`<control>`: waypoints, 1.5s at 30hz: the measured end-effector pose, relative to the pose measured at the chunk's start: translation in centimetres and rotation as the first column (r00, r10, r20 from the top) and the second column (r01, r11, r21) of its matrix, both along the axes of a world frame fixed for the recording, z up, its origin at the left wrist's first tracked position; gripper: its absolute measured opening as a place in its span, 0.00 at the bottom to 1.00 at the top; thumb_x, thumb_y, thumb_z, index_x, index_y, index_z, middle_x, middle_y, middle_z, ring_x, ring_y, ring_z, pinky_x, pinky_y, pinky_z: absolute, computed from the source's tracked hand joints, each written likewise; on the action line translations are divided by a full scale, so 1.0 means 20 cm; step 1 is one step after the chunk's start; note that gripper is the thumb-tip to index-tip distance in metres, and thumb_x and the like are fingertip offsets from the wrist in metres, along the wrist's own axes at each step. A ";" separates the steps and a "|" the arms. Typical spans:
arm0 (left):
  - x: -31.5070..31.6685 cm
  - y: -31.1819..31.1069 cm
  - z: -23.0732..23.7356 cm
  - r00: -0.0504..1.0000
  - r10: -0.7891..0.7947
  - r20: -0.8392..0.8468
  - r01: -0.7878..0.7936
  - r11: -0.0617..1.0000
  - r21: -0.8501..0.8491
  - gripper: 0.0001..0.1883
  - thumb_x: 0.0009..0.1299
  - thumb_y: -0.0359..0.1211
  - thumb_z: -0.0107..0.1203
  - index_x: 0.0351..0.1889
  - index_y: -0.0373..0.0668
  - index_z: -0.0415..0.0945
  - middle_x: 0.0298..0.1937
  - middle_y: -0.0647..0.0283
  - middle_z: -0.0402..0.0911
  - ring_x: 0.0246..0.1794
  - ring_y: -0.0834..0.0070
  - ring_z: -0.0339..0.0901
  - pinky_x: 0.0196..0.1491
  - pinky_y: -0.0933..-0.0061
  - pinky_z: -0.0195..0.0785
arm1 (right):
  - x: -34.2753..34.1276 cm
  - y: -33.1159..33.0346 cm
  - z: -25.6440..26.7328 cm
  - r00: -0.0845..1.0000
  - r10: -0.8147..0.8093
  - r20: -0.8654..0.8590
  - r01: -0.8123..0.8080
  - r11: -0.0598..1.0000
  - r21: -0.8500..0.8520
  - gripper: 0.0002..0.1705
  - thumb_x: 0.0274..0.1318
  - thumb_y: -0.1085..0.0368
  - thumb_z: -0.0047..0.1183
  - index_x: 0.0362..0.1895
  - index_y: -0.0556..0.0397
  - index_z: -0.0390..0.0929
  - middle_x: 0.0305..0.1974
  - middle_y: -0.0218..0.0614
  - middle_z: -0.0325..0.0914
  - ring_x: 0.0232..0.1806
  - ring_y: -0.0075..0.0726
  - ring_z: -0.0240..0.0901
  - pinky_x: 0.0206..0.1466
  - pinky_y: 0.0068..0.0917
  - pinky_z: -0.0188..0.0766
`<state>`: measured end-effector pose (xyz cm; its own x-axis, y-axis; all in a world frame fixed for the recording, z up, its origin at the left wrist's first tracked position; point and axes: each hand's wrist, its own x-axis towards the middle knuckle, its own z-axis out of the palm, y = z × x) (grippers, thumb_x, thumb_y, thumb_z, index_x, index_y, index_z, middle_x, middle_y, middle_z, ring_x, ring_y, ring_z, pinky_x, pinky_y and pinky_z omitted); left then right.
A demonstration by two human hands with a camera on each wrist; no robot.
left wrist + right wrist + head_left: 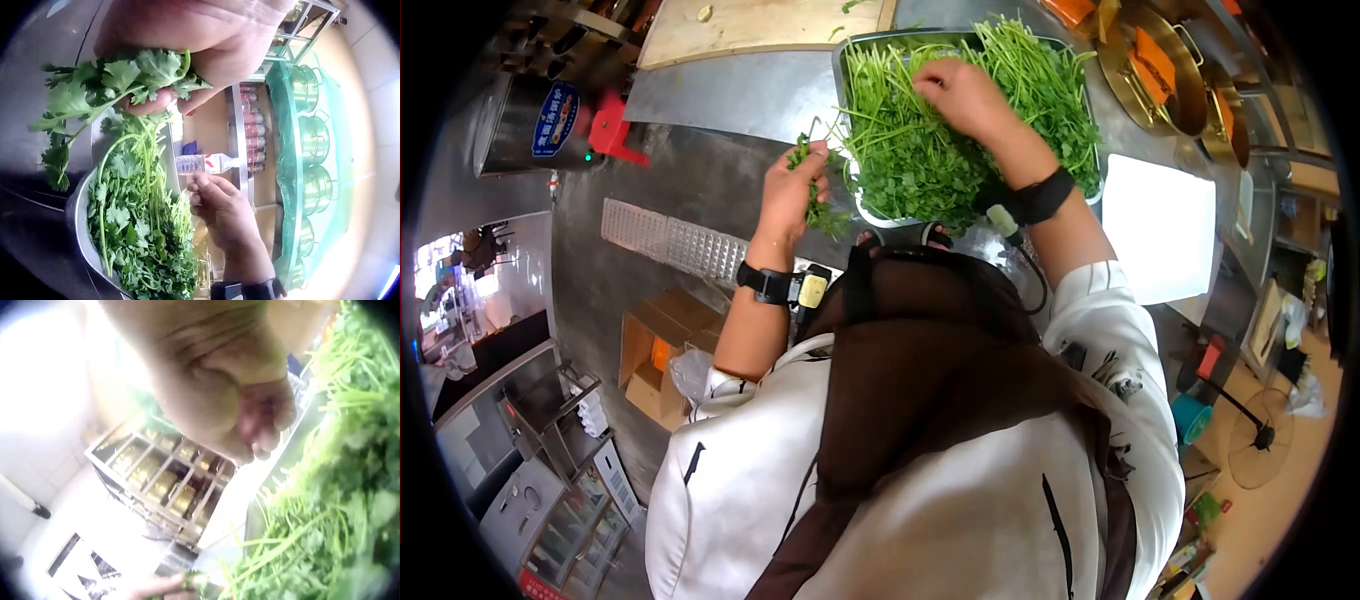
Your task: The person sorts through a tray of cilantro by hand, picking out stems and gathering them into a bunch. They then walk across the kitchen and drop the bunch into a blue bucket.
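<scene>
A metal tray (837, 75) is heaped with long-stemmed cilantro (900, 150), the stems toward the far side and the leaves toward the body. Beside the tray's left edge, my left hand (792, 190) grips a small bunch of cilantro sprigs (119, 84); their leaves stick out past the fingers. Over the stem side of the tray is my right hand (965, 95), its fingers curled in and the thumb against them. Nothing shows between those fingers in the right wrist view, where the curled right hand (225, 400) hangs beside the cilantro.
A wooden board (750, 30) lies beyond the tray on the metal counter (720, 100). On the right are a white board (1160, 230) and large brass-coloured pots (1120, 80). A cardboard box (655, 350) sits on the lower left. Shelves with bottles (253, 131) stand farther off.
</scene>
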<state>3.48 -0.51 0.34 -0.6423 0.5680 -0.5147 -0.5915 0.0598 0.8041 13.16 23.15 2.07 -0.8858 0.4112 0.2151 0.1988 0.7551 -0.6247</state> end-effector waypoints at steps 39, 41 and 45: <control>0.25 0.37 0.27 0.893 -0.450 -0.029 0.449 0.881 0.152 0.17 0.64 0.28 0.54 0.50 0.34 0.69 0.23 0.73 0.66 0.19 0.85 0.61 0.21 0.82 0.55 | 0.56 0.07 0.08 0.947 -0.236 -0.218 -0.241 -0.074 -0.968 0.08 0.60 0.64 0.47 0.34 0.57 0.72 0.31 0.30 0.70 0.26 0.22 0.61 0.32 0.22 0.61; 0.28 0.43 0.27 0.855 -0.509 -0.100 0.519 0.843 0.141 0.23 0.63 0.28 0.56 0.55 0.31 0.65 0.20 0.75 0.66 0.19 0.86 0.61 0.22 0.82 0.55 | 0.55 0.05 0.11 0.947 -0.200 -0.252 -0.276 -0.102 -0.956 0.08 0.60 0.64 0.47 0.34 0.57 0.72 0.31 0.30 0.70 0.26 0.22 0.61 0.32 0.21 0.61; 0.32 0.52 0.22 0.838 -0.509 -0.199 0.520 0.854 0.006 0.28 0.63 0.29 0.57 0.59 0.31 0.58 0.24 0.69 0.71 0.20 0.84 0.64 0.21 0.82 0.56 | 0.49 0.00 0.20 0.984 -0.099 -0.149 -0.137 0.124 -0.983 0.09 0.60 0.64 0.46 0.35 0.57 0.75 0.30 0.29 0.73 0.25 0.20 0.62 0.30 0.19 0.61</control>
<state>9.80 9.99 4.80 -0.3283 0.8675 -0.3736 -0.3302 0.2652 0.9059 23.05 23.07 6.00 -0.9027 0.3513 -0.2485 0.0200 -0.5427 -0.8397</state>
